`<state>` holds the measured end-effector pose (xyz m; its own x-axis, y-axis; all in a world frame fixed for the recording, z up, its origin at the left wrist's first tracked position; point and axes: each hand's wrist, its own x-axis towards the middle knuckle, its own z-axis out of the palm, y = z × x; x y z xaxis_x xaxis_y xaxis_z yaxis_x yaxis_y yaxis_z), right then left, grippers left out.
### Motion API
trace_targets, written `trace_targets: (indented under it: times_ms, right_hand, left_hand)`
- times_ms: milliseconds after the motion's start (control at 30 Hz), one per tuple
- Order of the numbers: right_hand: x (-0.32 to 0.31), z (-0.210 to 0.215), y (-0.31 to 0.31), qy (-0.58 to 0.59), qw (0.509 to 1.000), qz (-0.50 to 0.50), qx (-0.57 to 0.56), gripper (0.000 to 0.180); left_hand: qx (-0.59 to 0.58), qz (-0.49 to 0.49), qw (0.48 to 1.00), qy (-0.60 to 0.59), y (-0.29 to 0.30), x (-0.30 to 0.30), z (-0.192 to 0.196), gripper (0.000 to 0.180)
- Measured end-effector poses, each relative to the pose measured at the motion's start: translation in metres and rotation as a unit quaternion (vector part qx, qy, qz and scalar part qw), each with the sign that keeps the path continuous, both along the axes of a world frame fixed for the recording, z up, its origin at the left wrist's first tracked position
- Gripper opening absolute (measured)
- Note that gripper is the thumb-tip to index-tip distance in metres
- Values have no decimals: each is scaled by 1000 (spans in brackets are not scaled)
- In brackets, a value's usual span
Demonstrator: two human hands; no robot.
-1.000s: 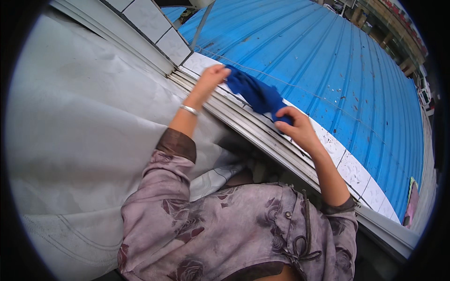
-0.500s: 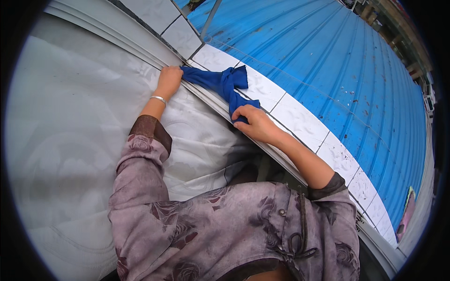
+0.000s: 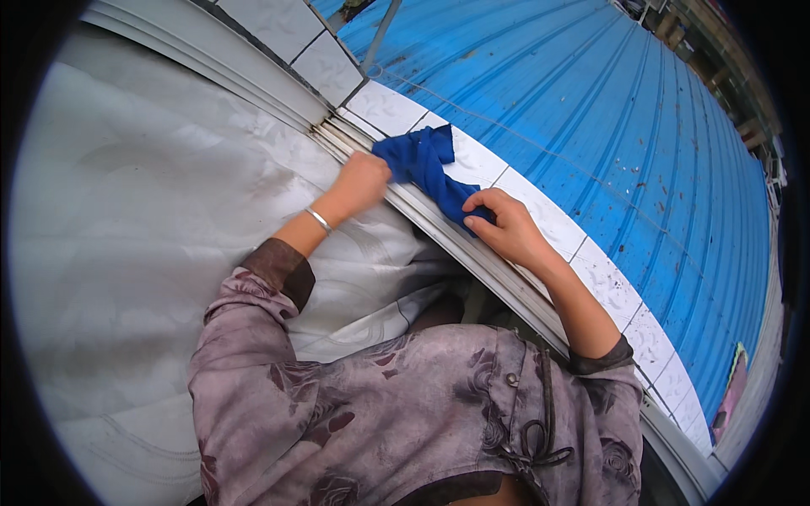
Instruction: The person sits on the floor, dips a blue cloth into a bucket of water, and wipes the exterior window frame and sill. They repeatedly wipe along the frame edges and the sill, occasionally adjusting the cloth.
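A twisted blue cloth (image 3: 434, 173) stretches between my two hands, lying across the pale window track (image 3: 405, 192) and the white tiled sill. My left hand (image 3: 363, 181), slightly blurred, grips the cloth's left end over the track's inner edge. With thumb and fingers, my right hand (image 3: 506, 226) pinches the other end, lower and further right, beside the tiles. Grooves of the track run diagonally under the cloth, and brownish dirt shows in them near the corner.
Beyond the white tiles (image 3: 536, 204) spreads a blue corrugated metal roof (image 3: 582, 110) with scattered debris. A grey metal bar (image 3: 381, 35) rises near the far corner. Pale patterned fabric (image 3: 160, 228) covers the left side. A pinkish cloth (image 3: 732, 396) hangs at the far right.
Both hands and the blue cloth have moved right and nearer along the track, away from the corner. The stretch of track by the corner is now uncovered.
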<state>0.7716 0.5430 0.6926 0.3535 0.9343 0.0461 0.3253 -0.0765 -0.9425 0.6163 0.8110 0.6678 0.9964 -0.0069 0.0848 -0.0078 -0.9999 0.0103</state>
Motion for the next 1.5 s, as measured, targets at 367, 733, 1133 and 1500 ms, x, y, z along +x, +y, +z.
trace_targets:
  times_ms: [367, 733, 1133, 1500]
  right_hand:
    - [32, 2, -131, 172, 974, -143, -43, 15]
    - [15, 4, -86, 71, 994, -87, 18, 16]
    - [-14, -28, 70, -38, 996, 50, 56, 16]
    - [-14, -22, 84, -35, 996, 75, 20, 18]
  left_hand:
    - [-575, -67, 796, 177, -217, 56, -2, 9]
    - [-807, 170, 560, -77, -26, 89, 40, 11]
    - [34, 169, 984, 40, 147, -29, 25, 10]
    - [67, 121, 990, 25, 131, -23, 25, 18]
